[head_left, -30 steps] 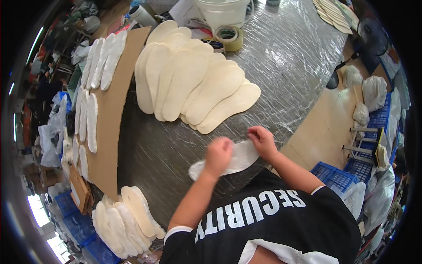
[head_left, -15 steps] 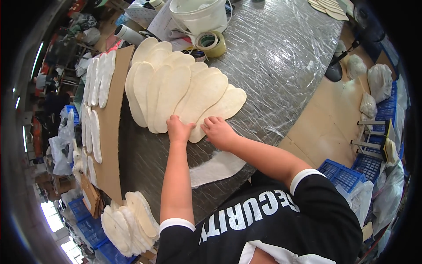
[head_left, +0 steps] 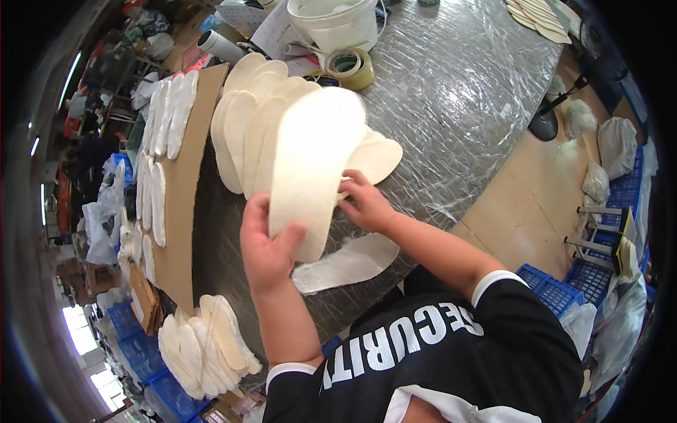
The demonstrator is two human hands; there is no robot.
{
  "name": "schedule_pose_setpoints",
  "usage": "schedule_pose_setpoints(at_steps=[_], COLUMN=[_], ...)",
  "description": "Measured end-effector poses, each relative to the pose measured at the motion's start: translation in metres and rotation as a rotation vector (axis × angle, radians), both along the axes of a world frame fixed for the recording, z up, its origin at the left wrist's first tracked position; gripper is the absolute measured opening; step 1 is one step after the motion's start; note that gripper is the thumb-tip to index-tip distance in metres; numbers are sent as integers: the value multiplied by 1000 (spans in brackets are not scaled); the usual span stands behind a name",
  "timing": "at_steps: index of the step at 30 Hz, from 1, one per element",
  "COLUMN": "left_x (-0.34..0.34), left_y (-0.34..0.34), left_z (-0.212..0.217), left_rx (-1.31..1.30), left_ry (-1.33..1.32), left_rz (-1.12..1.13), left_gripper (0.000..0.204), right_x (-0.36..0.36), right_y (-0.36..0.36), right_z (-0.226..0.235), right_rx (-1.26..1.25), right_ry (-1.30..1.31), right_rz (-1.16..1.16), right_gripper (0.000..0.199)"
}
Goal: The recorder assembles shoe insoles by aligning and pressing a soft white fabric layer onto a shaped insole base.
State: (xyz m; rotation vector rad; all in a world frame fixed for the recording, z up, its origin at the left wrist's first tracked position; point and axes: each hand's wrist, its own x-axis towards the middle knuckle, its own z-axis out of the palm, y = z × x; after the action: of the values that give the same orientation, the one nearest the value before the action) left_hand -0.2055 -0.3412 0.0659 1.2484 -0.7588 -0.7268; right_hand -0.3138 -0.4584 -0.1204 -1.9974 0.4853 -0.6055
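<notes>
Hands (head_left: 266, 248) (head_left: 367, 204) lifting cream insole (head_left: 310, 166), tape roll (head_left: 350, 68) beyond

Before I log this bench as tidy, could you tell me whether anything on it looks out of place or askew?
One white insole lies alone at the table's near edge, slanted and apart from the fanned row of insoles. The left hand and right hand hold another insole lifted above it. Nothing looks spilled or damaged.
</notes>
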Motion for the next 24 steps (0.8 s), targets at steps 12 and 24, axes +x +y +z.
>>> schedule_pose_setpoints(at_steps=[12,24], left_x=[-16,-11], left_y=[121,95], left_z=[-53,-57], left_rx=[498,359], left_ry=[413,703], left_rz=[-325,-425], left_gripper=[102,98], right_x=[-27,-47], right_y=[7,38], right_z=[42,73], right_rx=[1521,1182], right_ry=[-345,-409], right_rz=[46,64], right_gripper=[28,22])
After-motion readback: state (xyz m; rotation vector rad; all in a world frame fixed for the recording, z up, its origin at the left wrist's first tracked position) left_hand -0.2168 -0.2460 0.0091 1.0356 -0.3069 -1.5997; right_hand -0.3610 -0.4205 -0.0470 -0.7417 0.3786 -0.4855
